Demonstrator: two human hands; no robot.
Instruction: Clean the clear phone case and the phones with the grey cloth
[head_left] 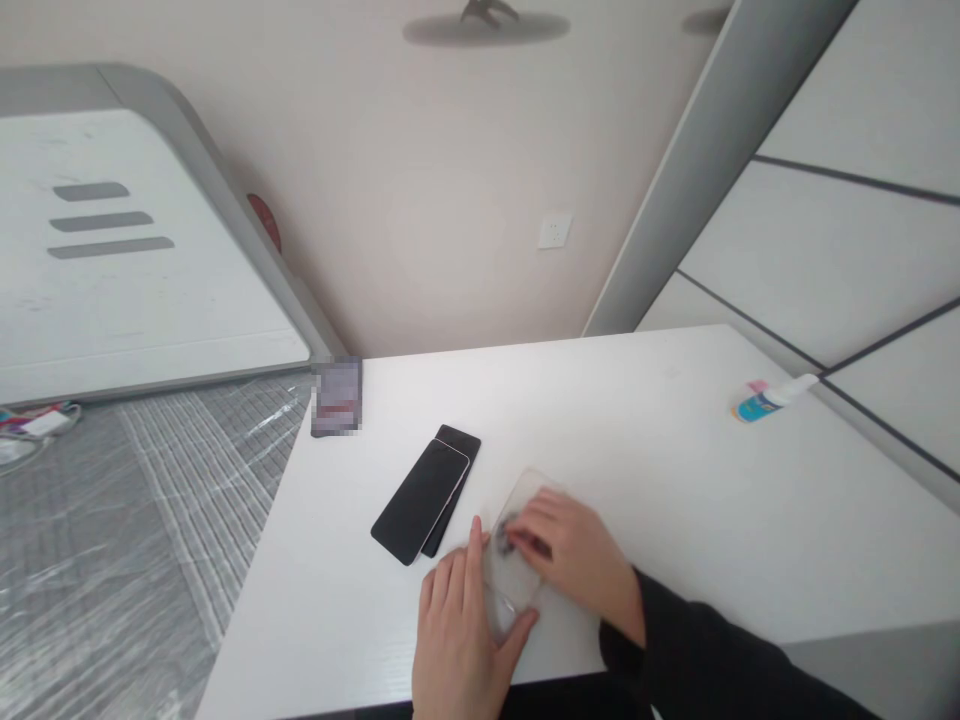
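Note:
A clear phone case [511, 583] lies flat on the white table, slanting up to the right. My left hand [459, 627] steadies it at the near end, index finger along the left edge and thumb at the lower right corner. Over the middle of the case, my right hand [568, 545] is closed in a pinch, slightly blurred. A small dark grey patch [504, 536] shows at its fingertips; I cannot make out what it is. Left of the case, a black-screened phone [421, 500] rests partly on top of another dark phone [460, 437].
The white table [600, 420] stands against the wall. A white spray bottle with a blue label [757, 405] lies near its right edge. A dark packet [337, 397], blurred out, sits at the back left corner. Left of the table is a plastic-covered bed [187, 500] with a headboard [135, 290].

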